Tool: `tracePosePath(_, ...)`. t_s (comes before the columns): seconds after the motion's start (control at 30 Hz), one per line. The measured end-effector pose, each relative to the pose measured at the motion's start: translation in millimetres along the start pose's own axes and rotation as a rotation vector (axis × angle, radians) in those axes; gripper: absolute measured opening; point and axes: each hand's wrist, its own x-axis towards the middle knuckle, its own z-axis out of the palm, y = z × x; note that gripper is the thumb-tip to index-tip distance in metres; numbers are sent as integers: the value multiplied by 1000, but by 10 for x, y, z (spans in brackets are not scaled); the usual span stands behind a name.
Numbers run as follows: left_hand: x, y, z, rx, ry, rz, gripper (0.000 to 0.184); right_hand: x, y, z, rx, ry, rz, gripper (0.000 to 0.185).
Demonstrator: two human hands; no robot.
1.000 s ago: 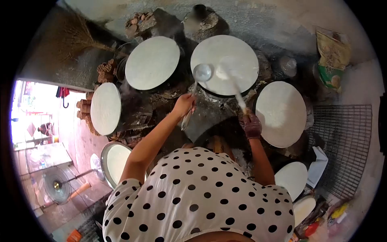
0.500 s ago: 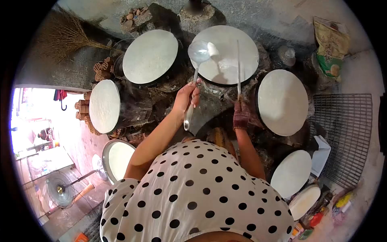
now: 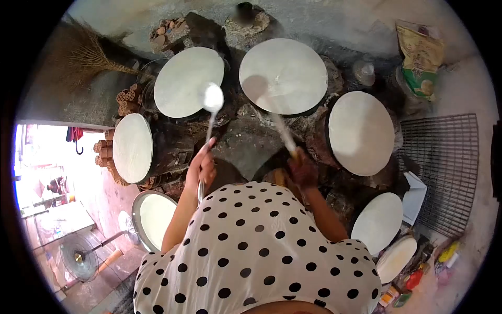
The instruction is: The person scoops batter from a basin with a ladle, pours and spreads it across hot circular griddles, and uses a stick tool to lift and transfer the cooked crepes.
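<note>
The bare fingers of my left hand (image 3: 202, 167) are wrapped round the handle of a metal ladle (image 3: 213, 98), whose bowl is over the lower right edge of the upper left griddle (image 3: 183, 78). In a dark glove, my right hand (image 3: 303, 170) grips a long flat stick (image 3: 282, 128), blurred by motion, its tip near the lower edge of the top centre griddle (image 3: 290, 68). White sheets of batter cover both round griddles. On the right, another coated griddle (image 3: 361, 133) lies close to my gloved hand.
A coated griddle (image 3: 133, 148) stands at left, above a basin of white liquid (image 3: 156, 220). More white rounds (image 3: 377, 222) are at lower right, beside a wire rack (image 3: 444, 172). Clay briquettes (image 3: 128, 99), a broom (image 3: 94, 57), a sack (image 3: 420, 60) and a fan (image 3: 78, 256) stand around.
My left hand has carried the ladle left and down, away from the top centre griddle. My right hand has shifted slightly left and down, and its stick now tilts left. The view has shifted slightly.
</note>
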Motion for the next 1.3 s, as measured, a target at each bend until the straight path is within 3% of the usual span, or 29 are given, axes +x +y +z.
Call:
tracePosePath(0.03,-172,-27,76,362,147,106,36,171,133,-8,43,-16,191,57)
tracePosePath(0.07,-266,-53,119,723,290,214,36,428,374,125,19,118,194,57)
tracePosePath(0.1,-261,-91,91,711,292,175,36,729,567,216,-7,253,185,57)
tracePosePath(0.13,-238,-137,19,696,297,144,36,1038,641,173,211,117,342,55)
tracePosePath(0.23,-100,-283,-238,435,411,91,34,1793,715,106,563,185,400,55)
tracePosePath(0.27,-102,-316,-270,354,437,87,34,1780,204,-342,644,158,441,55)
tracePosePath(0.37,-306,-359,-436,440,468,156,36,2259,615,-114,576,54,529,62)
tracePosePath(0.4,-394,-353,-470,464,487,174,37,2310,719,19,658,125,524,38)
tracePosePath(0.43,-492,-354,-465,447,509,192,38,2393,812,70,658,38,608,38)
tracePosePath(0.5,-646,-371,-607,399,544,244,38,2085,140,-54,781,130,769,46)
tracePosePath(0.57,-750,-411,-773,331,600,275,37,1992,-95,134,503,-1,747,54)
tracePosePath(0.67,-858,-447,-801,205,653,322,35,1900,-890,819,784,35,910,67)
tracePosePath(0.8,-990,-506,-824,176,719,316,35,2281,-1874,1221,718,-275,602,58)
tracePosePath(0.87,-1096,-566,-770,176,729,353,36,2640,-1916,1434,294,-333,226,53)
tracePosePath(0.9,-1097,-572,-735,189,721,360,37,2709,-1939,1492,93,-334,149,50)
tracePosePath(0.93,-1117,-590,-667,214,754,362,39,2558,-2086,1306,111,-401,144,52)
tracePosePath(0.97,-1147,-648,-754,212,734,384,38,2737,-1974,1527,-143,-338,99,53)
tracePosePath(1.0,-1169,-705,-849,209,714,406,38,2588,-2054,1310,-2,-321,109,54)
tracePosePath(1.03,-1149,-751,-839,200,719,400,39,2717,-1962,1417,7,-239,91,66)
tracePosePath(1.1,-1162,-846,-843,189,734,400,40,2608,-2213,1056,210,-251,143,53)
tracePosePath(1.13,-1186,-898,-814,212,733,387,40,2982,-1965,1520,134,-230,38,51)
tracePosePath(1.2,-1225,-947,-770,216,733,391,39,2950,-2103,1550,9,-139,11,47)
tracePosePath(1.3,-1212,-993,-709,243,724,367,38,2454,-2107,1249,202,-193,14,52)
